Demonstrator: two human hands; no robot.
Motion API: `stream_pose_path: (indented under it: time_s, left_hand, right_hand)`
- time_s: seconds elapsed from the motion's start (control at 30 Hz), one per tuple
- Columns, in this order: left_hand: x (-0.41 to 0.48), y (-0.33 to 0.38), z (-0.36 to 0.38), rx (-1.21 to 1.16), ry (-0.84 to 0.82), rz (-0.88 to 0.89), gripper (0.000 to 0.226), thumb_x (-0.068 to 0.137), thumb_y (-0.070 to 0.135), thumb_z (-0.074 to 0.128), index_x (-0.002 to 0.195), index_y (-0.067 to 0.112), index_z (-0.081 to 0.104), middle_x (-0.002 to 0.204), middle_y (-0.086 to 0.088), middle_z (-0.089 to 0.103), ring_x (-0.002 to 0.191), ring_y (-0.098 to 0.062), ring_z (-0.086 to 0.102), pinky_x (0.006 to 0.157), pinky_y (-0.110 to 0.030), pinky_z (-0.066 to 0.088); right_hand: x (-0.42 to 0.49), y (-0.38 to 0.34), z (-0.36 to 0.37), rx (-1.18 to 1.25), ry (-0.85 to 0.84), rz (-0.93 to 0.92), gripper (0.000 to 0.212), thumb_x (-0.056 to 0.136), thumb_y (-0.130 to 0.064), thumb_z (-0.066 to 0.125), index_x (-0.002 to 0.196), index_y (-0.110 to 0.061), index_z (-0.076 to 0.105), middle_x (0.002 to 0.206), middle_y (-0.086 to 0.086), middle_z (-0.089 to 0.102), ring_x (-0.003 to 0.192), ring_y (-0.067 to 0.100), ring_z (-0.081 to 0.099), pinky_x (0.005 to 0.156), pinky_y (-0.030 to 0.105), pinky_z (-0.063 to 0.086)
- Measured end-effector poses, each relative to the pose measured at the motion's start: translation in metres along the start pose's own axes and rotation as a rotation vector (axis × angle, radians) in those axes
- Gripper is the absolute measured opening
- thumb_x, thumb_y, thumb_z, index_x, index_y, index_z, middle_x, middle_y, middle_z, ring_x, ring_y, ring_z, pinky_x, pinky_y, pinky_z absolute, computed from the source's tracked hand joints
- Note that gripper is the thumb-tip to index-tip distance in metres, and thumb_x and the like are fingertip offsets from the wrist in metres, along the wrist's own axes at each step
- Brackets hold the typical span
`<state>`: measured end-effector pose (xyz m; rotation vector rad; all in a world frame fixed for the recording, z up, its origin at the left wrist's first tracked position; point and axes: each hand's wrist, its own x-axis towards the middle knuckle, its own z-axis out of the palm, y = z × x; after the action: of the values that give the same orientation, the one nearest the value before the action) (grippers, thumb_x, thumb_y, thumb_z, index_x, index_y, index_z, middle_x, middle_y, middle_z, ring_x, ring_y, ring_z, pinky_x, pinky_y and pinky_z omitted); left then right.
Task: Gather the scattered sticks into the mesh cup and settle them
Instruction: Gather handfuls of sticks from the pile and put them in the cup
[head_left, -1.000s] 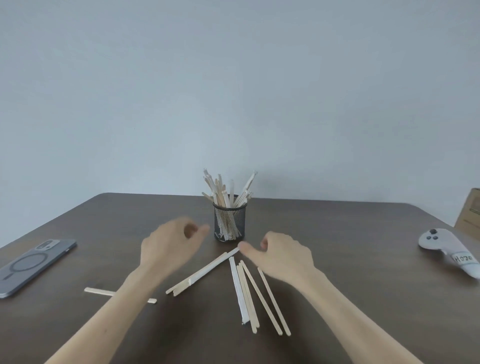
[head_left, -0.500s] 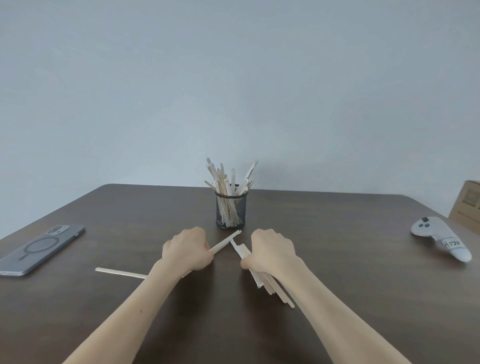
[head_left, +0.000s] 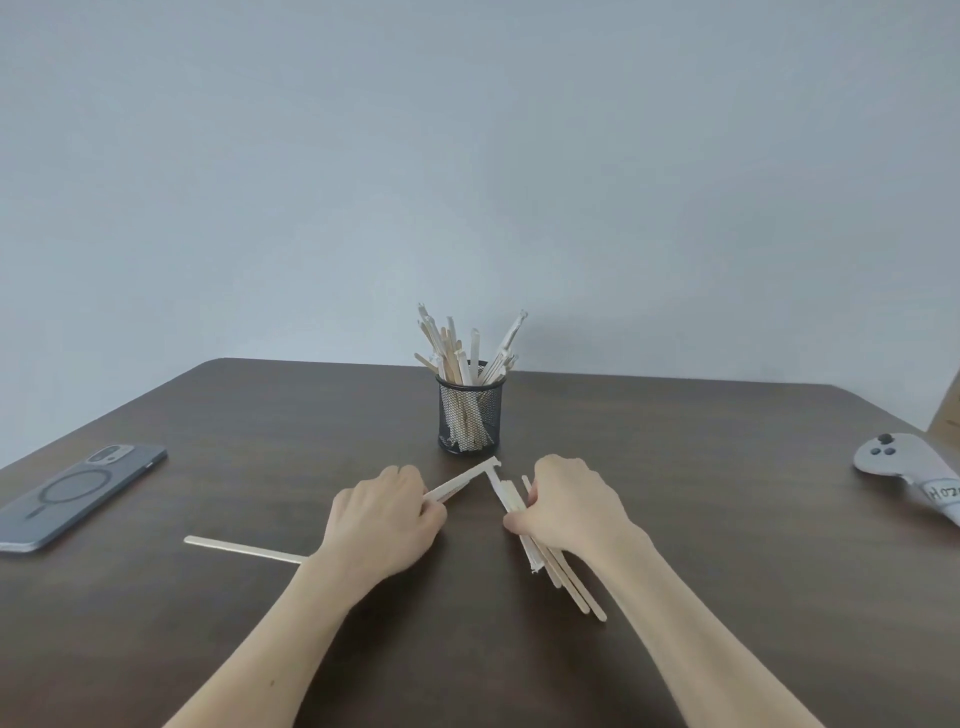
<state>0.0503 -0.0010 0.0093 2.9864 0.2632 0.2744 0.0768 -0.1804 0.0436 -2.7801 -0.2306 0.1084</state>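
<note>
Left hand (head_left: 382, 522) curled closed on a couple of sticks (head_left: 462, 480), tips poking out past the fingers toward the mesh cup (head_left: 470, 408). Right hand (head_left: 569, 506) clenched around a bundle of sticks (head_left: 563, 579), ends trailing behind the fingers. One loose stick (head_left: 244, 549) lies outside the left wrist. Cup upright beyond both fists, already holding sticks.

A dark brown wooden table (head_left: 727, 519) filled the lower part of the view, and a plain pale grey-blue wall (head_left: 467, 156) rose behind its far edge. Near the table's left edge a grey-blue phone (head_left: 78, 493) lay face down, its camera cluster toward the far end and a ring marked on its back. At the right edge rested a pale grey handheld controller (head_left: 904, 470) with dark buttons and a handwritten label, and just behind it showed the corner of a brown cardboard box (head_left: 948, 410).
</note>
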Motion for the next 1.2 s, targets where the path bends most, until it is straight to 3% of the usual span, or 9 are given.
stream_pose_path:
  time_s: [0.13, 0.23, 0.3, 0.37, 0.63, 0.93, 1.1, 1.2]
  left_hand:
    - [-0.002, -0.001, 0.001, 0.039, 0.024, 0.038, 0.027, 0.101, 0.038, 0.04, 0.106, 0.018, 0.057, 0.112, 0.0, 0.062, 0.099, -0.028, 0.065, 0.077, -0.037, 0.044]
    - [-0.003, 0.003, 0.003, 0.071, 0.049, 0.052, 0.027, 0.103, 0.035, 0.037, 0.109, 0.018, 0.056, 0.114, -0.001, 0.06, 0.101, -0.028, 0.066, 0.075, -0.036, 0.042]
    - [-0.004, 0.005, 0.004, 0.073, 0.062, 0.054, 0.026, 0.104, 0.034, 0.035, 0.11, 0.018, 0.055, 0.115, -0.002, 0.06, 0.103, -0.028, 0.065, 0.075, -0.036, 0.041]
    - [-0.006, 0.008, 0.005, 0.064, 0.079, 0.057, 0.024, 0.104, 0.033, 0.035, 0.11, 0.018, 0.054, 0.116, -0.001, 0.06, 0.104, -0.027, 0.064, 0.075, -0.036, 0.04]
    - [-0.01, 0.013, 0.003, 0.011, 0.084, 0.057, 0.017, 0.104, 0.034, 0.035, 0.104, 0.022, 0.047, 0.116, 0.001, 0.062, 0.104, -0.025, 0.065, 0.072, -0.034, 0.037]
    - [-0.011, 0.014, 0.0, -0.014, 0.06, 0.053, 0.014, 0.105, 0.034, 0.034, 0.099, 0.023, 0.04, 0.112, 0.003, 0.064, 0.101, -0.026, 0.065, 0.072, -0.035, 0.038]
    - [-0.01, 0.013, 0.0, -0.065, 0.076, 0.058, 0.015, 0.107, 0.034, 0.033, 0.099, 0.023, 0.038, 0.091, 0.005, 0.061, 0.074, -0.024, 0.055, 0.068, -0.036, 0.039]
    - [-0.01, 0.014, 0.001, -0.112, 0.073, 0.052, 0.013, 0.108, 0.033, 0.031, 0.101, 0.024, 0.037, 0.086, 0.007, 0.056, 0.071, -0.023, 0.052, 0.068, -0.036, 0.039]
  right_hand:
    - [-0.001, -0.001, -0.005, -0.09, 0.042, -0.026, 0.027, 0.086, -0.027, 0.075, 0.085, -0.015, 0.051, 0.105, 0.009, 0.065, 0.094, 0.032, 0.064, 0.072, 0.031, 0.043]
    - [0.0, -0.005, -0.007, -0.147, 0.035, -0.041, 0.024, 0.085, -0.016, 0.072, 0.08, -0.013, 0.048, 0.098, 0.009, 0.057, 0.087, 0.032, 0.058, 0.071, 0.032, 0.042]
    - [-0.001, -0.009, -0.005, -0.208, 0.06, -0.076, 0.016, 0.087, -0.012, 0.069, 0.1, -0.011, 0.06, 0.108, 0.012, 0.062, 0.098, 0.034, 0.064, 0.072, 0.032, 0.041]
    - [0.0, -0.012, 0.001, -0.25, 0.091, -0.097, 0.027, 0.089, -0.01, 0.065, 0.116, -0.009, 0.062, 0.119, 0.01, 0.066, 0.111, 0.032, 0.065, 0.075, 0.033, 0.042]
    - [0.001, -0.009, 0.01, -0.337, 0.131, -0.134, 0.039, 0.096, -0.005, 0.057, 0.134, -0.009, 0.058, 0.125, 0.01, 0.066, 0.116, 0.03, 0.065, 0.088, 0.035, 0.052]
    - [-0.005, -0.004, 0.021, -0.317, 0.15, -0.13, 0.032, 0.102, -0.01, 0.05, 0.133, -0.006, 0.057, 0.129, 0.016, 0.055, 0.118, 0.03, 0.059, 0.09, 0.034, 0.05]
    - [0.003, 0.002, 0.019, -0.232, 0.134, -0.068, 0.029, 0.1, -0.015, 0.053, 0.127, -0.008, 0.057, 0.128, 0.013, 0.058, 0.117, 0.032, 0.061, 0.083, 0.035, 0.046]
    - [0.004, 0.004, 0.025, -0.19, 0.142, -0.051, 0.033, 0.101, -0.023, 0.051, 0.129, -0.004, 0.053, 0.13, 0.014, 0.056, 0.119, 0.031, 0.059, 0.089, 0.037, 0.049]
